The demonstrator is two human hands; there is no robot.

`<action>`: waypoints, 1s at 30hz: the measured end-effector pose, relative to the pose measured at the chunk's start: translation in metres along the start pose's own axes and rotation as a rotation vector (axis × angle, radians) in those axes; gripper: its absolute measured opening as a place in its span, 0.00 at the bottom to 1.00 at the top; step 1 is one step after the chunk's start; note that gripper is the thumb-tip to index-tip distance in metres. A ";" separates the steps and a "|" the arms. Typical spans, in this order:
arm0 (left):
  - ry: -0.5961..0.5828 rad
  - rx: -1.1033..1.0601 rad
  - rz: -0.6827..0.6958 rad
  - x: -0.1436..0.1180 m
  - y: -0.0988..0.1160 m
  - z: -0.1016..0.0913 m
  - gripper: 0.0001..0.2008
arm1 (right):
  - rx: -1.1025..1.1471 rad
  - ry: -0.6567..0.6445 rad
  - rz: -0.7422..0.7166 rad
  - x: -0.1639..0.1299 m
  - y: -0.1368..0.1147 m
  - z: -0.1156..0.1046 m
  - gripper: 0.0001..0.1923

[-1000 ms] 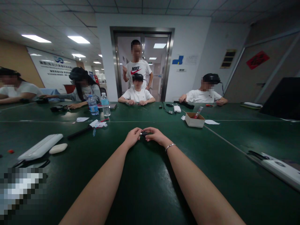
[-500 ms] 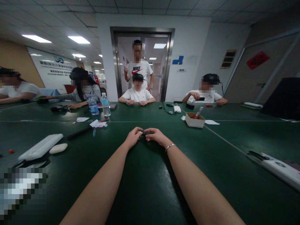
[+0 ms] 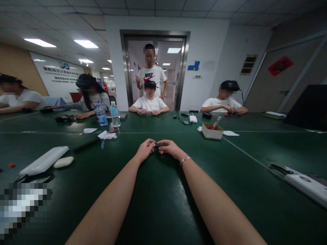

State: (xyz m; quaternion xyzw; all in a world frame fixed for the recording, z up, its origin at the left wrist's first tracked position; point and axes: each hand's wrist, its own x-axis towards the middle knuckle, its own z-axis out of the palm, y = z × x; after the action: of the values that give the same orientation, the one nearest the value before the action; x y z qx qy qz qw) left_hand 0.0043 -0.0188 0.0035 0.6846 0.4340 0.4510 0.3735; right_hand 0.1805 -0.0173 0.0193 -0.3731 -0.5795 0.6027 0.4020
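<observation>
Both of my hands meet over the green table [image 3: 158, 190], near the middle of the view. Between their fingertips is a small dark object [image 3: 157, 146] with a shiny bit at its left end; it is too small and too covered to tell its kind. My left hand [image 3: 146, 149] pinches it from the left with thumb and fingers. From the right, my right hand [image 3: 170, 148] grips its other side, fingers bent round it. A silver bracelet [image 3: 185, 160] circles my right wrist.
To the left lie a pale case [image 3: 44, 160], a white oval object [image 3: 63, 162] and a long black object [image 3: 87, 144]. Two water bottles [image 3: 115, 115] stand farther off. An open small box [image 3: 212, 131] sits ahead right. Several people sit or stand across the table.
My hands stay almost in place, the small dark object still between them. Across the table, the person at right has lowered a raised hand and the dark thing in it to the tabletop.
</observation>
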 end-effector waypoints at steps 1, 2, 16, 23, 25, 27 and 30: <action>-0.004 0.002 -0.003 0.000 0.001 0.000 0.15 | 0.000 0.000 0.002 0.000 0.000 0.000 0.15; -0.002 0.009 -0.007 -0.001 0.002 0.000 0.15 | -0.001 0.000 0.003 0.000 0.000 0.000 0.15; 0.046 0.066 0.019 0.001 -0.002 -0.001 0.15 | 0.012 0.004 0.000 0.000 0.000 0.000 0.16; 0.078 0.090 0.017 -0.001 0.001 -0.002 0.14 | 0.002 0.018 0.015 -0.002 -0.002 0.001 0.16; 0.071 0.085 0.009 -0.001 0.002 -0.002 0.13 | -0.002 0.020 0.014 -0.001 -0.001 0.001 0.16; 0.045 0.073 0.002 -0.002 0.002 -0.002 0.15 | -0.007 0.020 0.002 -0.001 0.000 0.000 0.16; 0.016 0.069 -0.008 -0.003 0.004 -0.002 0.18 | -0.008 0.007 -0.015 0.000 0.002 -0.001 0.15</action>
State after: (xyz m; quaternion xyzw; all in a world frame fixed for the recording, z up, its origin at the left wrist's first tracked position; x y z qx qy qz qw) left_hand 0.0031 -0.0224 0.0063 0.6916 0.4551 0.4398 0.3480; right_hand 0.1809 -0.0167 0.0176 -0.3728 -0.5833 0.5960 0.4070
